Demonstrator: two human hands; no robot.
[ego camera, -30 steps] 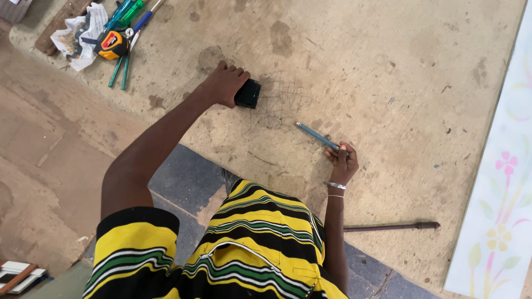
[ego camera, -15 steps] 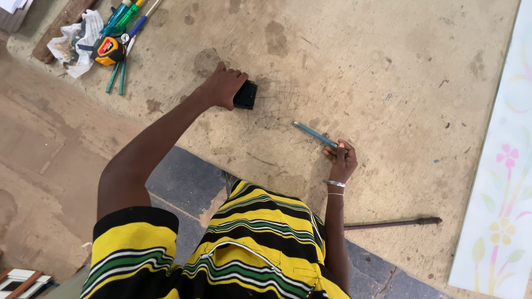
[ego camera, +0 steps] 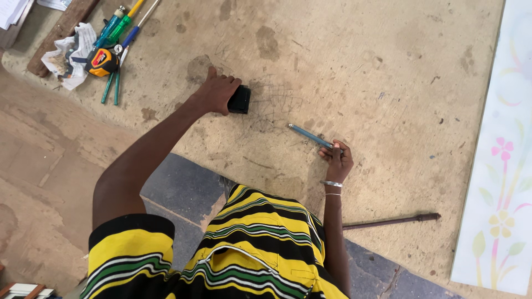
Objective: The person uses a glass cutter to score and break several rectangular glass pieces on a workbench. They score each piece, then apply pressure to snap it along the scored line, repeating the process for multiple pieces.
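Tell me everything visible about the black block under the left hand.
The black block is small, rectangular and matte, with squared edges; its material cannot be told. It lies flat on the stained tan board, beside faint pencil scribbles. The left hand rests on its left side, fingers over the top edge, leaving most of its face showing. Nothing else touches it.

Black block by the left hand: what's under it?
The black block lies flat on the stained board, beside scribbled pencil marks. The left hand covers its left edge, so that side and whatever lies directly beneath the block cannot be seen.
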